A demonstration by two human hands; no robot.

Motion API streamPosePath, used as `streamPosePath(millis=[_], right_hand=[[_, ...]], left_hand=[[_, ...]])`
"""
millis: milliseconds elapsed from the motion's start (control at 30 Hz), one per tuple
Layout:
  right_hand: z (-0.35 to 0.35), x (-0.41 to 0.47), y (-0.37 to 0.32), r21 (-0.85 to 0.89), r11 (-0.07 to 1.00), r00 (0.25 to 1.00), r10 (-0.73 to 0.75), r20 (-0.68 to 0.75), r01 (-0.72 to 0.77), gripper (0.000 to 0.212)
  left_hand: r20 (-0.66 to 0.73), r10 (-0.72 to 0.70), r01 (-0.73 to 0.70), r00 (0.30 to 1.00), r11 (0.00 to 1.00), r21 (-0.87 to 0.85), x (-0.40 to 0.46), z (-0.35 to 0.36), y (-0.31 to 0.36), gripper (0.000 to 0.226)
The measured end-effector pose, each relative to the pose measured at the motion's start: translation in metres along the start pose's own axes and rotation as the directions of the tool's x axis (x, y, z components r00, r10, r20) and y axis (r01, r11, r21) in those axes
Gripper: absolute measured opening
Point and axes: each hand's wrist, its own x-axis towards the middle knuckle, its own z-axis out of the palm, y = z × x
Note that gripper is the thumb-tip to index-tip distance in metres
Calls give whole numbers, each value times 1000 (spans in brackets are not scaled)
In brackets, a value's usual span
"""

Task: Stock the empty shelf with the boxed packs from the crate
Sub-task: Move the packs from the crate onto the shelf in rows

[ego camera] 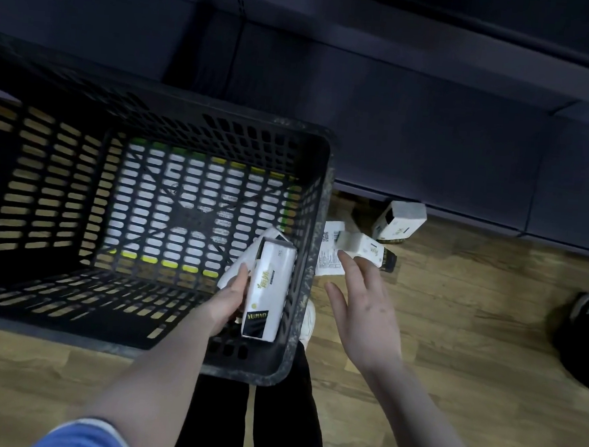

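black slotted plastic crate (80, 157) sits on the wood-look floor (454, 324) to my left, against the dark low shelf unit (434, 128) on the far side. my left hand (227, 295) is down in the crate's near right corner, fingers curled round a white boxed pack with a black "yujiao" band (268, 292); a second white pack (248, 258) leans behind it, and i cannot tell whether i hold that one too. the held pack's long axis runs near to far, black end toward me. my right hand (364, 306) is outside the crate, fingers spread and holding nothing, tips pointing far toward loose white packs (361, 248) on the floor, another pack (400, 221) standing just beyond by the shelf base. those lie straight ahead of the right hand, much nearer to it than to the left. the shelf is farther still.
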Motion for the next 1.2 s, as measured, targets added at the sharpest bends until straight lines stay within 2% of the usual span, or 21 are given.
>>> streamPosePath(millis=[100,233,300,367,467,567,667,700,733,800,867,967,1067,1200], right_hand=[[0,2,-2,-10,1000,1000,-4,18,4,55],[0,3,-1,0,1000,1000,-1,26,1,54],[0,3,-2,3,1000,999,3,34,-4,55],[0,3,-2,1,1000,999,8,37,-8,56],[1,2,-3,-3,1000,999,14,39,-14,56],[2,2,-8,-10,1000,999,6,45,-5,59],[3,4,-14,-14,1000,998,1,71,0,60],[4,4,-16,-6,1000,998,-3,66,4,59],[4,5,-18,2,1000,999,-11,53,11,58],[6,8,-20,13,1000,999,-29,36,28,52],[5,11,-23,17,999,999,-35,28,35,50],[2,10,-26,25,997,996,-72,-52,73,51],[-4,7,-29,13,993,990,-114,-86,116,54],[-18,3,-36,-29,989,984,-148,-99,146,60]], left_hand=[[-23,-15,14,1000,999,-49,3,1,-1,68],[20,-22,24,1000,995,-93,3,2,0,68],[35,-16,18,999,996,-85,1,-1,-1,78],[60,-11,16,998,997,-80,7,-8,-6,101],[97,-12,18,995,998,-67,3,-19,-6,91],[127,-3,18,992,993,-120,2,-29,-3,104],[102,-6,36,995,955,-295,-6,-30,9,62],[107,-7,41,994,947,-319,-9,-29,13,56],[110,10,27,994,942,-333,-12,-28,17,58],[87,69,-37,994,942,-334,-17,-26,23,86],[-3,138,-137,990,980,-146,-23,-25,29,103],[-157,307,-277,939,943,183,-35,-29,40,93],[-210,496,-386,842,828,408,-50,-40,49,84],[-210,674,-365,709,605,708,-81,-57,59,82]])
